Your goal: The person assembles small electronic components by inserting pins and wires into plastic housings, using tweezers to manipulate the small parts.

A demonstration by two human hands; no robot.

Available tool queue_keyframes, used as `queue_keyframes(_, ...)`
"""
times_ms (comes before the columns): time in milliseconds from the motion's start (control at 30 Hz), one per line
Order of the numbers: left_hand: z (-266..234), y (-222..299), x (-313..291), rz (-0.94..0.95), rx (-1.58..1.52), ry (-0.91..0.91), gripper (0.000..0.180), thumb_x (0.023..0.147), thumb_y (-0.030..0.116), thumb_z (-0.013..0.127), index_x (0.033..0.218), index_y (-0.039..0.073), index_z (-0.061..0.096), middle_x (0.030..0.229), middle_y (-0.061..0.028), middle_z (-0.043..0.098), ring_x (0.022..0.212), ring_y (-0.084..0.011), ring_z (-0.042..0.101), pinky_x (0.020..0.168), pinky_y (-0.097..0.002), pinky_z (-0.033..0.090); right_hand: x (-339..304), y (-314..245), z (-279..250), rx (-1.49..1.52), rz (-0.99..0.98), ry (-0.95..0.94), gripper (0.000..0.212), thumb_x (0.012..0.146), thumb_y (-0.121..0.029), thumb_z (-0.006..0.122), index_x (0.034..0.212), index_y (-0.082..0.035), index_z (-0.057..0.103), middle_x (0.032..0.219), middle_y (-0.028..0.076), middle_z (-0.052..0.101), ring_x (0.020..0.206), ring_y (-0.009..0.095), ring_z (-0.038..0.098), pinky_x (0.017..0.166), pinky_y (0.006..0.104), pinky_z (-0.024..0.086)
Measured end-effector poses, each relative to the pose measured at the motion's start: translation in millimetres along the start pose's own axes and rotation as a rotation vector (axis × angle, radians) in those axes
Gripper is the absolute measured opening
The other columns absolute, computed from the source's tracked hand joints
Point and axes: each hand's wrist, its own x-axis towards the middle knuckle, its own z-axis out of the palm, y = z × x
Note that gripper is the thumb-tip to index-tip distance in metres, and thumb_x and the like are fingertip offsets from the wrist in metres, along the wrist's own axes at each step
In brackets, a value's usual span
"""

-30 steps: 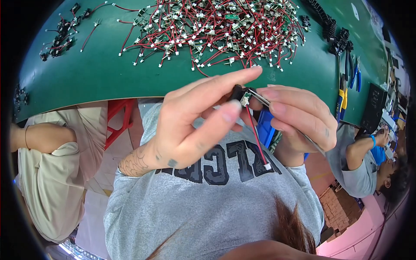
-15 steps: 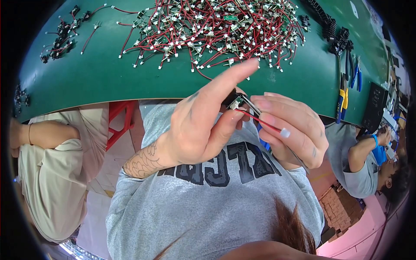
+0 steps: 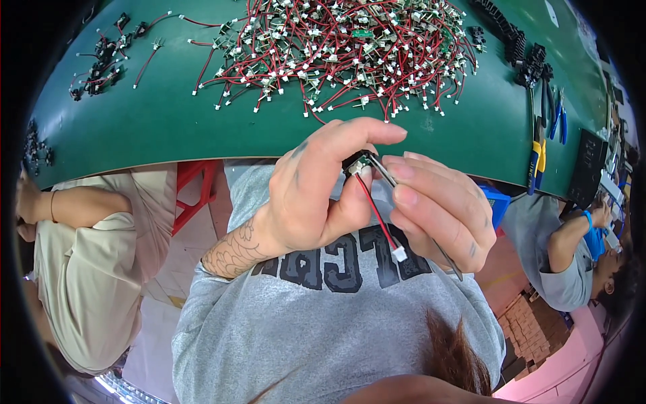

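Observation:
My left hand pinches a small black part between thumb and fingers, above my lap near the table edge. A pale connector on a little circuit board sits at that part, and from it a red and black wire hangs down to a white plug. My right hand is closed round metal tweezers. Their tips meet the black part beside the connector; exactly what they touch is too small to tell. The left index finger stretches out past the part.
A big heap of wired circuit boards covers the back of the green table. Black parts lie at left. Yellow-and-blue pliers, blue-handled cutters and a black box are at right. People sit on both sides.
The wire's plug end has swung down and left, away from my right fingers. My left index finger has bent lower, and the right hand with the tweezers has shifted slightly.

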Motion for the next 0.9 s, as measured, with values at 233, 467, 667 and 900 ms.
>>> queue_keyframes(233, 3, -1, 6, -0.044, -0.103, 0.052, 0.040, 0.073, -0.001, 0.056, 0.112, -0.002, 0.058, 0.095, -0.0087, 0.064, 0.057, -0.0146, 0.051, 0.050, -0.0251, 0.045, -5, 0, 5, 0.014, 0.045, 0.055, 0.021, 0.078, -0.007, 0.072, 0.096, 0.003, 0.068, 0.098, 0.019, 0.069, 0.085, 0.028, 0.070, 0.076, 0.0343, 0.059)
queue_keyframes(467, 4, -3, 11, 0.045, -0.079, 0.071, 0.038, 0.071, 0.001, 0.056, 0.109, -0.002, 0.058, 0.087, -0.0075, 0.064, 0.053, -0.0156, 0.049, 0.048, -0.0253, 0.045, -3, 1, -2, -0.008, -0.001, -0.036, 0.019, 0.090, -0.015, 0.062, 0.097, 0.002, 0.062, 0.096, 0.023, 0.067, 0.080, 0.033, 0.069, 0.074, 0.0399, 0.060)
queue_keyframes(667, -1, -8, 11, 0.133, -0.092, -0.041, 0.038, 0.069, 0.002, 0.056, 0.107, -0.002, 0.058, 0.085, -0.0081, 0.064, 0.052, -0.0163, 0.049, 0.048, -0.0256, 0.045, -11, 2, 8, 0.093, 0.004, 0.118, 0.020, 0.082, -0.009, 0.070, 0.098, 0.002, 0.066, 0.101, 0.020, 0.068, 0.086, 0.030, 0.069, 0.077, 0.0367, 0.059)
queue_keyframes(900, 5, -10, 6, 0.137, -0.223, 0.023, 0.035, 0.073, 0.003, 0.055, 0.108, -0.002, 0.057, 0.086, -0.0086, 0.065, 0.054, -0.0168, 0.051, 0.049, -0.0256, 0.046, -14, 0, 23, 0.144, 0.017, 0.238, 0.023, 0.079, -0.006, 0.072, 0.100, 0.002, 0.066, 0.104, 0.019, 0.068, 0.089, 0.031, 0.069, 0.079, 0.0359, 0.059)
